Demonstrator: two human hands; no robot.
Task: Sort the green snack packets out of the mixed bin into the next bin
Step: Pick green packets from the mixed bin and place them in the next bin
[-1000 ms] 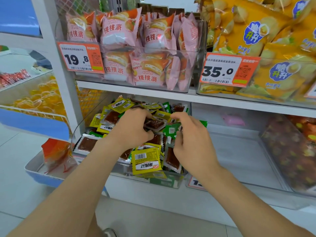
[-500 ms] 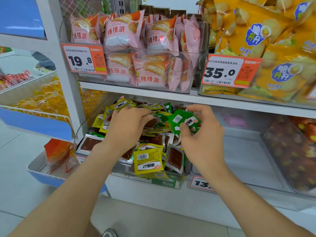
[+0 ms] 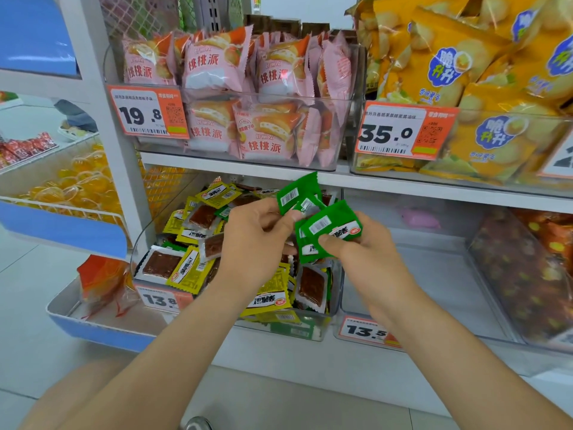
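Both hands are raised over the mixed bin [image 3: 293, 330], near the middle of the view. The left hand [image 3: 257, 240] pinches the upper green packets [image 3: 296, 193] between the thumb and the fingers. These packets stand up toward 12 o'clock, and their top corner comes just beside the front edge of the shelf board [image 3: 403, 184] above, so little room is left upward. The right hand [image 3: 366, 256] is clamped on the lower green packets [image 3: 333, 228], with the thumb pressing them from the front against the curled fingers. The two bundles meet between the hands. I cannot tell how many packets each one has.

The mixed bin is of clear plastic, with a rounded wall at its 9 o'clock side. Inside it, yellow packets [image 3: 186, 270] and brown packets [image 3: 161, 263] lie in a loose heap, and some lean on the front wall.

The next bin [image 3: 434, 274] stands at 3 o'clock from the mixed bin, with their side walls just beside each other. Its pale floor shows over a wide part, which gives open room. A pink thing [image 3: 418, 217] lies at the back, at 1 o'clock from the right hand. The right hand hangs about over the line between the two bins, and its wrist crosses the front left corner of the next bin. A price tag [image 3: 364, 330] hangs on that front edge, at 6 o'clock from the right hand. At 3 o'clock a bin of dark packets [image 3: 521, 274] borders the next bin.
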